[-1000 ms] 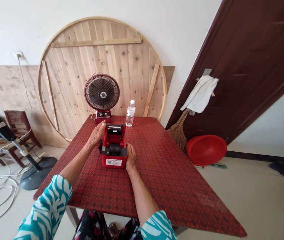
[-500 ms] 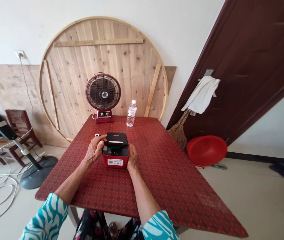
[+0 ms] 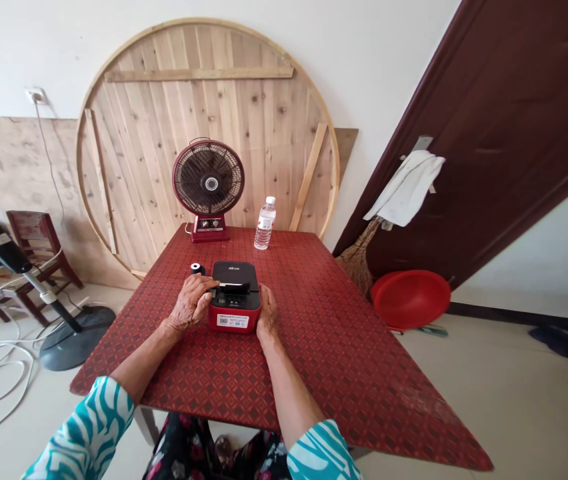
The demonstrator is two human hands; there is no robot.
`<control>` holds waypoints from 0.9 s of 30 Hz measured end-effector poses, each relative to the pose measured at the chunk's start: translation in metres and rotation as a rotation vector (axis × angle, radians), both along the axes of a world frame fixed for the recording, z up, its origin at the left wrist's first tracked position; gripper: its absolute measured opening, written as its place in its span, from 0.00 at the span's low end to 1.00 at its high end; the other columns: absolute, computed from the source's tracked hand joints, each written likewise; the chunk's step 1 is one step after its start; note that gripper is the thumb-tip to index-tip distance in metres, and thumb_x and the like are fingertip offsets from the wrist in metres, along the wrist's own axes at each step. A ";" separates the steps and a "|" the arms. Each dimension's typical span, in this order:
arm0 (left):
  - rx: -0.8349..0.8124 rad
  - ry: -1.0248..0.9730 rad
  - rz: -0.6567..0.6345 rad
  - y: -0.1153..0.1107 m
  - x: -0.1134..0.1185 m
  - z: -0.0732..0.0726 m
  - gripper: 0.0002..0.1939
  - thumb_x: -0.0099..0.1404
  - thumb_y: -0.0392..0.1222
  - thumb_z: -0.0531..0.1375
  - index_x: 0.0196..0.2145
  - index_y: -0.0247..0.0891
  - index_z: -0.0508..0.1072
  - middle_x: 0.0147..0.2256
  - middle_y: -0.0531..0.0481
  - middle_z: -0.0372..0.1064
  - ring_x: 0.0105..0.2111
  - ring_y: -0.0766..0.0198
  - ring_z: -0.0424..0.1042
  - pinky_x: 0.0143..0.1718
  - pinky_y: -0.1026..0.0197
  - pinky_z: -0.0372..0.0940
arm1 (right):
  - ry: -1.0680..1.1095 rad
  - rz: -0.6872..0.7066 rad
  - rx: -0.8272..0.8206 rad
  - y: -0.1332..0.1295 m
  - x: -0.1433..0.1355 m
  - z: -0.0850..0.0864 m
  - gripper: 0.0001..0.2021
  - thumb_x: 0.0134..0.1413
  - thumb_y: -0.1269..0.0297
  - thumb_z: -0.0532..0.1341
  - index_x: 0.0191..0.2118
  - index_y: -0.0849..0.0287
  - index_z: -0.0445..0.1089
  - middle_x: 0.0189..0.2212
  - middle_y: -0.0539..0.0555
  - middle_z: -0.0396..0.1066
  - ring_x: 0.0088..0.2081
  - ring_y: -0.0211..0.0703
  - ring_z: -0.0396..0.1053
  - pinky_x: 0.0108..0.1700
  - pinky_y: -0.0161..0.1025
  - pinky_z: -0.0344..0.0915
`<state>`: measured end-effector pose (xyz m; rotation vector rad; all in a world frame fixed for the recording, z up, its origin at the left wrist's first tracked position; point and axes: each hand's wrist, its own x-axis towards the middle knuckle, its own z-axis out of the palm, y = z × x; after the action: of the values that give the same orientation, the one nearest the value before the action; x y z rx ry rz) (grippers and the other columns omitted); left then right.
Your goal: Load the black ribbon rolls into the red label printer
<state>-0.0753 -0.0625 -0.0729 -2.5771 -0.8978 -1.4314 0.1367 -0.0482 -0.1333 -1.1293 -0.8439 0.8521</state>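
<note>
A small red and black printer-like box [image 3: 235, 313] sits on the patterned red table [image 3: 339, 360], with a white label on its near side. Its black lid lies flatter over the body, and a dark flap with a pale edge stands up across the middle. My left hand [image 3: 193, 303] rests at the box's left side, fingers stretched toward that flap. Against the right side lies my right hand [image 3: 267, 312], fingers extended along it and partly hidden. A small black roll with a white end [image 3: 196, 269] stands beyond my left hand.
At the table's far end stand a red fan [image 3: 209, 183] and a water bottle [image 3: 265, 223]. A round wooden panel [image 3: 164, 133] leans on the wall. To the right are a red basin [image 3: 411, 298] and a broom [image 3: 358, 261]; a stand base [image 3: 77, 338] is on the left floor.
The box's raised black lid has gone down toward the body. My left hand has moved slightly down with it, while my right hand stays at the side. The view has shifted a little.
</note>
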 end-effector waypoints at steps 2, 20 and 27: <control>0.005 0.002 -0.001 -0.001 0.000 -0.001 0.23 0.76 0.47 0.41 0.54 0.38 0.70 0.45 0.41 0.73 0.50 0.57 0.70 0.57 0.48 0.58 | -0.004 -0.001 -0.001 -0.001 0.000 0.002 0.23 0.52 0.43 0.54 0.42 0.54 0.75 0.43 0.53 0.78 0.48 0.47 0.71 0.51 0.42 0.63; -0.157 -0.045 -0.006 -0.006 0.003 0.001 0.27 0.74 0.54 0.40 0.52 0.38 0.73 0.46 0.40 0.73 0.51 0.54 0.69 0.59 0.46 0.54 | 0.241 0.210 -0.116 0.018 0.007 0.037 0.24 0.40 0.61 0.67 0.48 0.49 0.70 0.31 0.47 0.78 0.34 0.46 0.75 0.37 0.44 0.72; -0.533 -0.565 0.015 -0.004 0.002 -0.005 0.26 0.69 0.59 0.51 0.53 0.37 0.68 0.38 0.46 0.72 0.37 0.60 0.71 0.43 0.57 0.65 | 0.263 0.163 -0.147 0.015 0.006 0.042 0.23 0.38 0.62 0.68 0.46 0.50 0.71 0.32 0.47 0.78 0.35 0.46 0.75 0.37 0.43 0.71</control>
<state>-0.0733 -0.0666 -0.0783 -2.4881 -1.5448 -2.2298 0.1424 -0.0333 -0.0915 -1.0567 -0.6688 1.1860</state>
